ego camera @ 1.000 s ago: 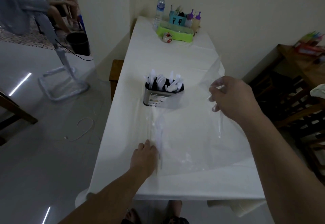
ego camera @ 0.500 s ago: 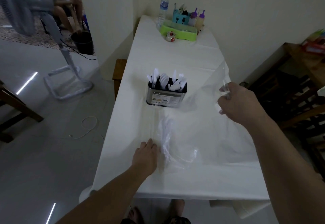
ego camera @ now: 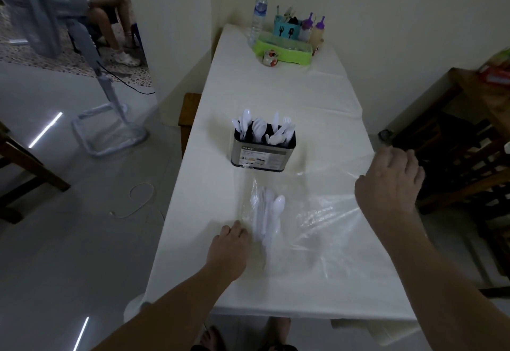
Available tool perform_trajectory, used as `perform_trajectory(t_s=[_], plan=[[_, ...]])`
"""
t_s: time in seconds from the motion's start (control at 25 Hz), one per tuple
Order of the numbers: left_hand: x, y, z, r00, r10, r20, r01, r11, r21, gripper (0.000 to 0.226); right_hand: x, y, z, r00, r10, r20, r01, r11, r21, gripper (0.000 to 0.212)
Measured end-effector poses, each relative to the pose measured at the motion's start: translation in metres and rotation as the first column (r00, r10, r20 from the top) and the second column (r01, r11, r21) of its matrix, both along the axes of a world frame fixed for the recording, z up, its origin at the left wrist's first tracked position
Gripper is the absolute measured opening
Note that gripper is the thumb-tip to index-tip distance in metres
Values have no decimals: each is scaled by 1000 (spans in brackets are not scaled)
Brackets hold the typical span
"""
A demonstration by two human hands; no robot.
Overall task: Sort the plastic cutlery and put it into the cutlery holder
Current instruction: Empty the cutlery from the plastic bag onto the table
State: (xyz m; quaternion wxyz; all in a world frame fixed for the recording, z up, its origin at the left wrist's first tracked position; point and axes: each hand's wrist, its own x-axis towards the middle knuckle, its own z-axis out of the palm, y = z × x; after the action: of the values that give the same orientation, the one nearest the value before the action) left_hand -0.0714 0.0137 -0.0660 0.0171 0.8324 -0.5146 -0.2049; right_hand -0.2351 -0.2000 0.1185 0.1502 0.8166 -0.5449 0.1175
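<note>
Bottle (ego camera: 258,11) and caddy (ego camera: 284,47) beyond holder (ego camera: 262,152)

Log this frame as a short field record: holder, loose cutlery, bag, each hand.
holder: grey metal cutlery holder, upright mid-table, holding white plastic cutlery
loose cutlery: white plastic spoons lying inside the bag
bag: clear plastic bag, spread on the white table
left hand: resting on bag's left edge
right hand: gripping bag's right edge, raised

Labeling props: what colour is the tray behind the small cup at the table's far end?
Lime green plastic tray, seen clearly in the head view.
</note>
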Motion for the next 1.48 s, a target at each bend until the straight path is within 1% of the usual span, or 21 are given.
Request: perform_trajectory(t_s=[0.04, 0.08, 0.12, 0.2, 0.24, 0.32, 0.44, 0.52, 0.6, 0.68, 0.84, 0.92, 1.0, 1.08, 1.16, 1.24, 1.32, 1.36, 1.4, 1.48], plan=[[0, -1, 0, 1000, 7, -8, -7, 1000, -8, 49, 2, 1, -6, 997, 72, 5, -72, 997, 8, 54], [-1, -2, 0, 1000, 21, -23, -21, 1000, -18, 49, 6, 4, -14, 991, 133, 22, -134, 989, 57, 49], [-1, -4, 1, 998, 42, -43, -43, 999, -30, 48, 12, 10, -23, 983, 176, 54, -182, 973, 143, 43], [0, -8, 0, 989, 98, -111, -106, 992, -69, 45, 27, 27, -46, 965, 230, 123, -259, 899, 352, 36], [0, -10, -1, 976, 139, -165, -156, 983, -93, 45, 34, 39, -59, 958, 256, 129, -287, 854, 435, 34], [3, -14, -3, 938, 222, -265, -265, 954, -141, 48, 49, 61, -83, 945, 311, 101, -314, 779, 543, 34], [6, -18, -5, 906, 270, -326, -334, 929, -159, 47, 67, 84, -111, 942, 328, 78, -301, 718, 628, 34], [6, -21, -4, 897, 281, -341, -352, 921, -165, 47, 77, 92, -125, 945, 321, 64, -279, 688, 670, 32], [9, -24, -3, 862, 316, -396, -408, 896, -173, 48, 87, 98, -135, 956, 282, 77, -250, 650, 718, 30], [15, -25, -3, 783, 387, -487, -509, 849, -144, 50, 97, 104, -143, 970, 223, 100, -220, 614, 758, 29], [30, -27, -3, 562, 501, -658, -692, 721, -42, 51, 117, 117, -157, 982, 172, 81, -166, 574, 802, 29], [37, -26, -5, 488, 516, -704, -723, 691, 6, 52, 126, 124, -162, 984, 173, 29, -126, 580, 805, 28], [43, -25, -9, 435, 516, -738, -737, 675, 38, 51, 132, 129, -168, 986, 167, -15, -89, 598, 797, 23], [47, -24, -10, 428, 512, -745, -731, 680, 48, 48, 134, 134, -172, 984, 172, -52, -67, 619, 782, 22], [50, -24, -9, 446, 505, -739, -716, 697, 44, 43, 137, 136, -175, 982, 180, -62, -67, 628, 776, 22], [54, -24, -7, 482, 503, -717, -695, 718, 37, 36, 139, 137, -174, 982, 178, -58, -66, 617, 784, 22], [57, -27, -10, 515, 493, -701, -667, 745, 34, 20, 137, 135, -173, 995, 101, -25, -39, 583, 811, 20], [57, -29, -10, 514, 494, -701, -657, 752, 47, 19, 134, 135, -172, 999, 54, -5, -26, 570, 822, 23], [56, -32, -9, 501, 496, -709, -652, 755, 68, 27, 131, 134, -172, 1000, -4, 20, -14, 558, 830, 26], [54, -37, -6, 464, 505, -728, -655, 749, 103, 35, 125, 135, -174, 993, -103, 63, 1, 532, 847, 18]])
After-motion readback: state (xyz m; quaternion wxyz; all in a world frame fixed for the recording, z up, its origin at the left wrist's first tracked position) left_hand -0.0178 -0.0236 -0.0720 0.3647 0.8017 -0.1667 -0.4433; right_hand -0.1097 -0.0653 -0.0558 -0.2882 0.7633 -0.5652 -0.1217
